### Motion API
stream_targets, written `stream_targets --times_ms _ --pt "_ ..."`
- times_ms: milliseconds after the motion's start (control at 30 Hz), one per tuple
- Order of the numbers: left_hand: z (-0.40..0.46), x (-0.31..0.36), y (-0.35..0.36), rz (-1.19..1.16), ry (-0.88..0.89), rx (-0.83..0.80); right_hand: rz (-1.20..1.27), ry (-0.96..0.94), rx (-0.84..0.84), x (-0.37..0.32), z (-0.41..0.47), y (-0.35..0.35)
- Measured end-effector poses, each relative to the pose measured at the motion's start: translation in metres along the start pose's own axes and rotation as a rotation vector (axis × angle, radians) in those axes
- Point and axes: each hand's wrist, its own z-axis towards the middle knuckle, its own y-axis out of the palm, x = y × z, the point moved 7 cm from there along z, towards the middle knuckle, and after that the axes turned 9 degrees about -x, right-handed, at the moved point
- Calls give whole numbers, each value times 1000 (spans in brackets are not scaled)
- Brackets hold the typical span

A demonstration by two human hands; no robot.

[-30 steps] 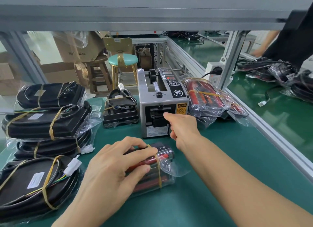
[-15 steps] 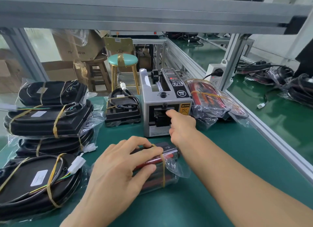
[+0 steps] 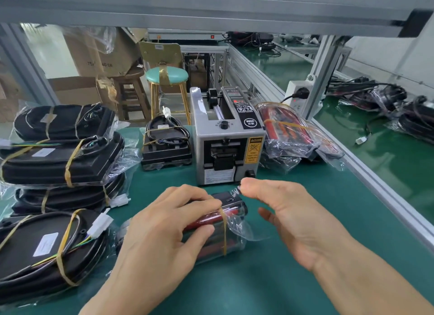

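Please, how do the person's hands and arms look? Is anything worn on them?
Both are bare. The left hand and the right hand wear no gloves, and no ring shows. The forearms carry no sleeve, watch or wristband within the frame.

Black bagged units (image 3: pixel 54 166) stacked left; teal stool (image 3: pixel 179 76), cardboard boxes (image 3: pixel 94 56) behind.

Green bench top (image 3: pixel 253 289), grey aluminium frame (image 3: pixel 211 9) overhead, teal stool (image 3: pixel 167 76) and cardboard boxes (image 3: pixel 101 53) behind, bright daylight

Right hand (image 3: pixel 288 218) drawn back from tape dispenser (image 3: pixel 226 147), tape strip (image 3: pixel 235 192) now pinched in fingers (image 3: pixel 250 186)
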Motion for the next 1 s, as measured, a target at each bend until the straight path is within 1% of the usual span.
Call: stream_targets --times_ms 100,233,367,500,800,1000 --pt "1 4 -1 19 2 11 41 25 1 8 2 3" --pt "3 7 -1 40 0 20 80 46 73 15 1 3" --pt "3 7 -1 55 -4 15 125 44 130 19 -1 3" --pt "3 9 -1 58 7 17 155 30 149 16 -4 6" --pt "3 13 -3 81 30 0 93 -63 166 6 -6 10" --pt "5 15 -2 113 27 -27 -4 -132 201 2 -5 9"
